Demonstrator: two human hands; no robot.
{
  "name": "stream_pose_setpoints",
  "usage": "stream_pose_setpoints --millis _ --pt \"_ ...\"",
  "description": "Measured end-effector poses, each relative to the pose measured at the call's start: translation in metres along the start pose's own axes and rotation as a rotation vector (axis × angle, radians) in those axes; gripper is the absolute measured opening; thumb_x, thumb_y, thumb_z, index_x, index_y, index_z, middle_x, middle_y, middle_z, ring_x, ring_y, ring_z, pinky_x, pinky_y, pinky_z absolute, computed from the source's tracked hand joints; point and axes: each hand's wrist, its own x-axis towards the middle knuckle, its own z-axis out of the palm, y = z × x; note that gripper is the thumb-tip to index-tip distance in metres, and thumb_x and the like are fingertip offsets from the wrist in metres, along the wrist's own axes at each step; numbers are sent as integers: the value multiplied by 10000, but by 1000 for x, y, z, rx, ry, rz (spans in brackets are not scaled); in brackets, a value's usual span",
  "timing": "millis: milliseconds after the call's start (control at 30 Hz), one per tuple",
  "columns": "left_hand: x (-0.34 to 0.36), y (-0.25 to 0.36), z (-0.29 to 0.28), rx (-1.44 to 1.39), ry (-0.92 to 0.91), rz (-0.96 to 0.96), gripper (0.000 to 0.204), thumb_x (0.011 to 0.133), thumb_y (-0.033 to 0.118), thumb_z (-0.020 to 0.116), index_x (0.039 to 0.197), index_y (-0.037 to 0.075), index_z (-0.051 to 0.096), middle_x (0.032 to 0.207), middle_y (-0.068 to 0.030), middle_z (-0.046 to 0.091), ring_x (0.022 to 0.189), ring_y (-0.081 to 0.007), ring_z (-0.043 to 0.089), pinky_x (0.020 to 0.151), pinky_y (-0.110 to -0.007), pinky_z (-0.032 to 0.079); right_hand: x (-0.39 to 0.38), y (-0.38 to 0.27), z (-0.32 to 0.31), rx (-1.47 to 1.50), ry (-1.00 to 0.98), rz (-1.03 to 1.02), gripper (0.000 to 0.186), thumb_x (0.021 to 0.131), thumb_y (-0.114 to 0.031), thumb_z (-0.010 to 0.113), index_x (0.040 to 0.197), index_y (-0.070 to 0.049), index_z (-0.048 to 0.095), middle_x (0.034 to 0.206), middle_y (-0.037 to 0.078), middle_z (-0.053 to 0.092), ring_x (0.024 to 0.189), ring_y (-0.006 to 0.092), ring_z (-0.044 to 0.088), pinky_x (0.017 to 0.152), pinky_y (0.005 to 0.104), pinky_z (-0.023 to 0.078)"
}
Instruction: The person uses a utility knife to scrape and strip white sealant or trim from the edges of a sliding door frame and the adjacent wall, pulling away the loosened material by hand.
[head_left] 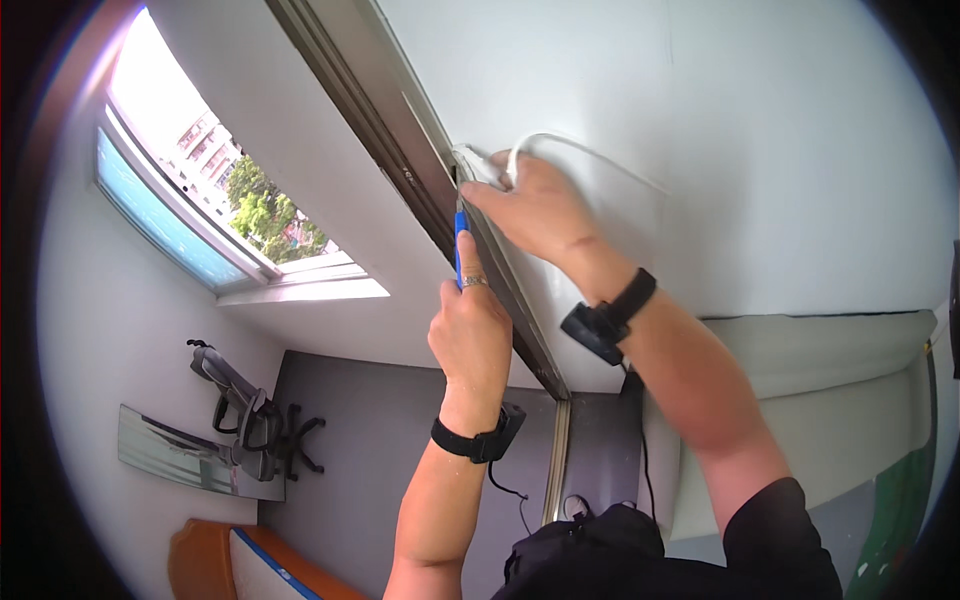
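Note:
My left hand (472,335) is closed around a slim blue utility knife (461,225), index finger stretched along its handle. The knife's thin metal tip points up at the edge of a brown metal door frame (385,120). Just to the right, the fingers of my right hand (540,212) are closed on a white cable (575,143) at its bunched, thicker white end, pressed against the frame edge. From there the cable loops over my fingers and trails right across the white wall (780,150). My fingers partly hide the held end.
Left of the frame are an open window (230,170), a black office chair (240,405), a mirror-like panel (165,455) and an orange-brown wooden piece of furniture (205,560). A pale sofa (800,380) stands at right. Black cords run from both wrist straps.

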Motion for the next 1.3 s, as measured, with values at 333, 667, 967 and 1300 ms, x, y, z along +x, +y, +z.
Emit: stream_pose_setpoints --millis 333,667,967,1300 --pt "21 1 -16 -119 52 -4 532 900 30 572 1414 95 452 746 -158 601 600 -330 608 529 -416 487 -7 15 5 293 50 180 374 910 -324 602 880 46 654 596 78 579 555 162 544 574 347 458" --pt "0 5 15 -25 65 -47 540 902 43 574 1423 105 444 721 -131 591 595 -317 605 533 -415 491 -23 36 5 447 -17 166 345 903 -296 595 836 41 630 559 27 499 511 106 438 499 315 381" --pt "-36 -11 65 -53 111 -21 538 909 41 574 1427 94 434 707 -135 586 585 -310 602 527 -406 488 -75 77 4 585 12 102 307 876 -263 603 693 -19 571 556 -29 461 491 49 408 457 243 332" --pt "-72 -28 120 -49 188 27 521 915 43 564 1418 86 439 718 -153 607 588 -312 611 529 -395 491 -151 150 5 789 68 -26 257 922 -158 596 711 -12 600 593 -42 480 554 28 405 496 214 313"
